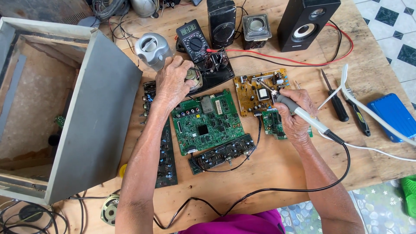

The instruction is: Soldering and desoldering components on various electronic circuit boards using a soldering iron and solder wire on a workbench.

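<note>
The right hand (pixel 294 115) gripped a soldering iron (pixel 299 113) like a pen, fingers closed around its grey handle, with the tip resting on or just above the yellow circuit board (pixel 255 93) that lay toward the far side of the tabletop (pixel 277 169). Whether the tip touched a joint could not be told. The left hand (pixel 172 82) lay further left, fingers curled over a small round metal part (pixel 193 78) at the edge of a black device; the grip looked closed, though what lay beneath the palm was hidden.

By the look of it the work was in mid-course: the boards lay bare and spread out, the iron was at the yellow board, and none of them sat in a case. The open grey metal casing (pixel 93 121) at the left edge held nothing that could be seen.

Between the hands lay a large green circuit board (pixel 203 123), with a long dark board (pixel 164 147) at its left and a narrow black board (pixel 223 151) at its near side. A small green board (pixel 271 121) was partly under the right hand. A multimeter (pixel 193 40) with red leads and three speakers (pixel 305 21) stood along the far edge. Two screwdrivers (pixel 346 108) and a blue case (pixel 392 115) lay toward the right edge. The iron's black cord (pixel 277 188) looped across the near side, apt to snag the wrist.
</note>
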